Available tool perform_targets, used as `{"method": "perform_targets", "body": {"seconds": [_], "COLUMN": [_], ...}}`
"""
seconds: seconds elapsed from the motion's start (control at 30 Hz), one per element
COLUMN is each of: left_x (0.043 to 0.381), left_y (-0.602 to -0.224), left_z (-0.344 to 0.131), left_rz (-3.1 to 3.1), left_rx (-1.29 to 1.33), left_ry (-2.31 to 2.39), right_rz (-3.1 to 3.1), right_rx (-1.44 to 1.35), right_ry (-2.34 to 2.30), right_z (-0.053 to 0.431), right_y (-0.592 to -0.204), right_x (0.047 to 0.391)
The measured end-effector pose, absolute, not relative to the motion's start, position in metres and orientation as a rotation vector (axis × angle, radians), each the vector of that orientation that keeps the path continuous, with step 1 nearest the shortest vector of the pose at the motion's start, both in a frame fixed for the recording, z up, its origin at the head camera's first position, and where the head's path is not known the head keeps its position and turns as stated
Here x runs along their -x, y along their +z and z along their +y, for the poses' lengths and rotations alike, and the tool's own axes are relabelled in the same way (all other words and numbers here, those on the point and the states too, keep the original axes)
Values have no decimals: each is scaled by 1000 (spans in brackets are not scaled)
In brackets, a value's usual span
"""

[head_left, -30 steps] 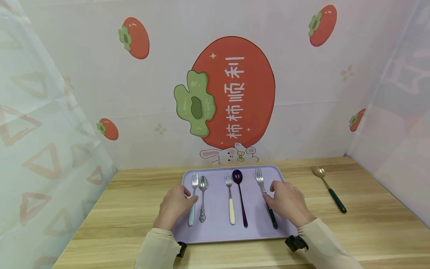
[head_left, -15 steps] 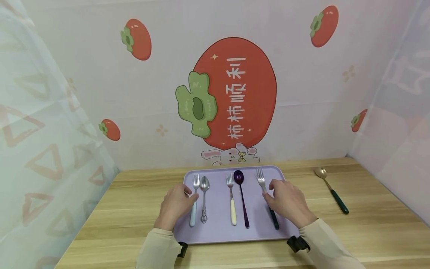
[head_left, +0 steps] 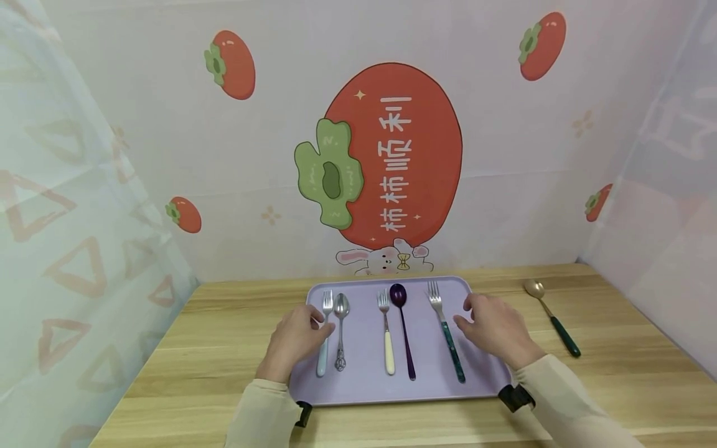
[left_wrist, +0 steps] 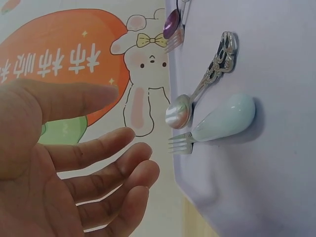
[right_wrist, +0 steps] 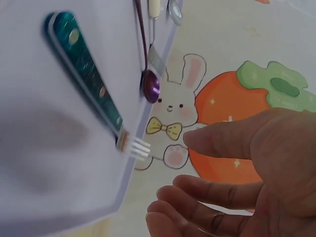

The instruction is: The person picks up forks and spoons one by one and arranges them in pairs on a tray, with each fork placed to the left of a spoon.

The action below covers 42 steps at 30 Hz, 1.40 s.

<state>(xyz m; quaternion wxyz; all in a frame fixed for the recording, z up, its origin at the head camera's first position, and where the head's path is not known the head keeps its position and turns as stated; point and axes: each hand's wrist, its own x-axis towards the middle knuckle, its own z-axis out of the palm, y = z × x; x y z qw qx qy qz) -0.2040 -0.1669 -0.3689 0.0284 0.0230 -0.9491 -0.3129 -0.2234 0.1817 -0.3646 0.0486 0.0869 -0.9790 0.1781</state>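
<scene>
A lilac tray (head_left: 364, 389) carries a row of cutlery. My left hand (head_left: 294, 342) hovers at its left side over a fork with a pale blue handle (head_left: 322, 361), thumb and fingers apart and holding nothing. Just right of that fork lies a silver spoon with an ornate handle (left_wrist: 217, 66). Toward the tray's right edge, my right hand (head_left: 498, 330) hangs loosely with nothing between thumb and fingers. Nearest to it is a fork with a marbled green handle (right_wrist: 84, 64), lying on the tray. Mid-tray are a cream-handled fork (head_left: 389, 351) and a purple spoon (head_left: 406, 336).
On the wooden table (head_left: 224, 361), right of the tray, lies a gold spoon with a dark green handle (head_left: 562, 333). A cloth backdrop (head_left: 269, 155) printed with persimmons and a rabbit rises behind the table, with cloth walls on both sides.
My right hand has moved right, away from the green-handled fork, whose handle now shows fully. The left hand has barely moved, and the cutlery lies as before.
</scene>
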Motion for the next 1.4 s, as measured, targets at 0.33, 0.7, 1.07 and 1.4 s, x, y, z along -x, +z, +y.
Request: {"method": "perform_targets", "body": {"seconds": [0.33, 0.7, 1.07, 1.4], "left_x": [202, 198, 200, 199], "left_y": [-366, -363, -365, -365], "left_z": [-168, -169, -168, -167], "left_rz": [-2963, -3007, -2991, -3004], "left_rx": [138, 319, 338, 359], "left_ry": [-923, -869, -870, -873], "right_rz": [-3027, -3104, -3107, -3107], "right_rx": [-263, -227, -206, -147], "right_ry": [450, 463, 427, 371], "right_z": [216, 253, 291, 310], "right_y": [-367, -368, -376, -381], "right_x": [237, 252, 267, 273]}}
